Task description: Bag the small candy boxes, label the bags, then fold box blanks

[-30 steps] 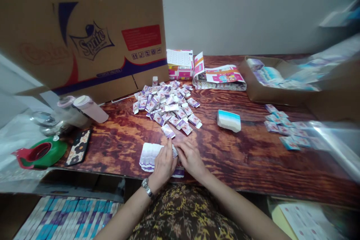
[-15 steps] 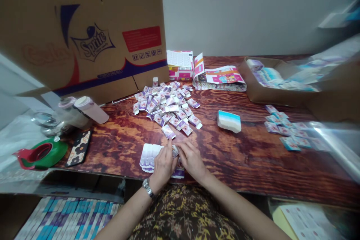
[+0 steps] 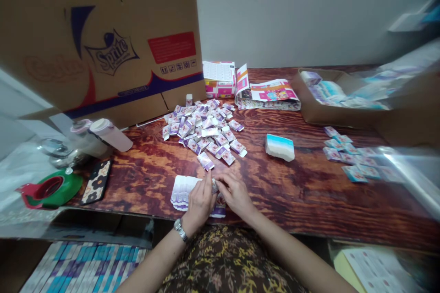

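Near the table's front edge my left hand [image 3: 200, 199] is closed on a small carton [image 3: 215, 186], its wrist wearing a silver watch. My right hand [image 3: 236, 196] pinches the same carton from the right. Fanned flat cartons [image 3: 181, 192], white and purple, lie beside and partly under my left hand. Just beyond my fingertips a purple and white box [image 3: 205, 161] rests at the near side of a heap of similar small boxes [image 3: 202, 128]. A blue and white stack [image 3: 279, 147] sits to the right of the heap.
A large cardboard box [image 3: 113, 91] stands at the back left. Bottles [image 3: 112, 134], a phone [image 3: 96, 182] and a green and red tape dispenser [image 3: 55, 189] lie at left. An open carton [image 3: 338, 116] and several small packets [image 3: 343, 146] are at right.
The fingers of my right hand have shifted slightly around the small carton. My left hand stays almost where it was, and the heap is unchanged.
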The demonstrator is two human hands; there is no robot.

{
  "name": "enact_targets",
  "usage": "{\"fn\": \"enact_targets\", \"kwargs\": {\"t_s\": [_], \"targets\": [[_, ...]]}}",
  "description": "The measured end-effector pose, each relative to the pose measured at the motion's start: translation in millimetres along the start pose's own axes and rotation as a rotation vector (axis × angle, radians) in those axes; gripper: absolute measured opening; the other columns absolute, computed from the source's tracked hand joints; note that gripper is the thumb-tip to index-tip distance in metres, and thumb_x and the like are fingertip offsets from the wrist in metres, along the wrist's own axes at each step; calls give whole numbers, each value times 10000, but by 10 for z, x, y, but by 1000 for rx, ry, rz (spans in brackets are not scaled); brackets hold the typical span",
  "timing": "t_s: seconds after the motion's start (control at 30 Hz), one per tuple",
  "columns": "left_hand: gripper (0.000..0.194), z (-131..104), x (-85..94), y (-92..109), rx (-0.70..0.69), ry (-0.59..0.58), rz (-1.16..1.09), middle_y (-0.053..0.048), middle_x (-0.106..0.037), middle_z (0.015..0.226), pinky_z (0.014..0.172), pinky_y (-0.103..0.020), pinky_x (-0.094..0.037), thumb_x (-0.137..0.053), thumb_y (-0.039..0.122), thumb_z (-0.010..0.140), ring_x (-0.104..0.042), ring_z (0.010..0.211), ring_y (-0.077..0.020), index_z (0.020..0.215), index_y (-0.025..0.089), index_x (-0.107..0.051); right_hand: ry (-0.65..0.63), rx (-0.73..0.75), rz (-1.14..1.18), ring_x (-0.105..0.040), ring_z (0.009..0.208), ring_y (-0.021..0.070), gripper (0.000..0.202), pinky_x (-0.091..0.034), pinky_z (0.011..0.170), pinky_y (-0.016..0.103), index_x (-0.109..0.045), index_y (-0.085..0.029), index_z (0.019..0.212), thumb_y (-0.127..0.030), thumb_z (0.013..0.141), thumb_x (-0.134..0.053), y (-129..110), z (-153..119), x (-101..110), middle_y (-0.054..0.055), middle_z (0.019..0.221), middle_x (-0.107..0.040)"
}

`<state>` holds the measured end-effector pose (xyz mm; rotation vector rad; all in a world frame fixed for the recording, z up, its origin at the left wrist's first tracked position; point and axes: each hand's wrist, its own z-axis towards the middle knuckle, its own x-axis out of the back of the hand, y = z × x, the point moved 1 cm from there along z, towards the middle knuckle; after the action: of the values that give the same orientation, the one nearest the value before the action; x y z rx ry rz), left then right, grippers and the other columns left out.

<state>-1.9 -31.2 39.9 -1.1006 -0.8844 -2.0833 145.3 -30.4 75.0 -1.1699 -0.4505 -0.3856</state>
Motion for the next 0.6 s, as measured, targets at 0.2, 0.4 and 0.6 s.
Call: {"fn": "enact_targets", "kwargs": {"t_s": [0.2, 0.4, 0.6], "targets": [[643, -20, -27, -28, -41, 22, -44, -178, -568, 1115, 818, -353, -484, -443, 245, 881, -550, 963, -240, 1416, 77, -128, -35, 22, -6, -579, 828, 176, 123, -449, 748, 287, -614, -190, 891, -155, 856, -502, -10, 52, 66, 40, 842, -621], [678, -2, -26, -26, -16, 6, -91, -180, -563, 1134, 818, -354, -490, -461, 221, 866, -552, 972, -238, 1423, 89, -99, -53, 31, 6, -588, 835, 175, 150, -466, 753, 291, -628, -194, 906, -156, 860, -490, -37, 30, 68, 48, 860, -627], [707, 45, -36, -16, 74, 27, -205, -187, -497, 1250, 878, -363, -482, -445, 160, 839, -531, 1077, -231, 1428, 118, -57, 45, 49, 39, -568, 1018, 201, 308, -458, 891, 362, -553, -218, 1163, -161, 888, -426, -48, -121, -18, 85, 1078, -621]]}}
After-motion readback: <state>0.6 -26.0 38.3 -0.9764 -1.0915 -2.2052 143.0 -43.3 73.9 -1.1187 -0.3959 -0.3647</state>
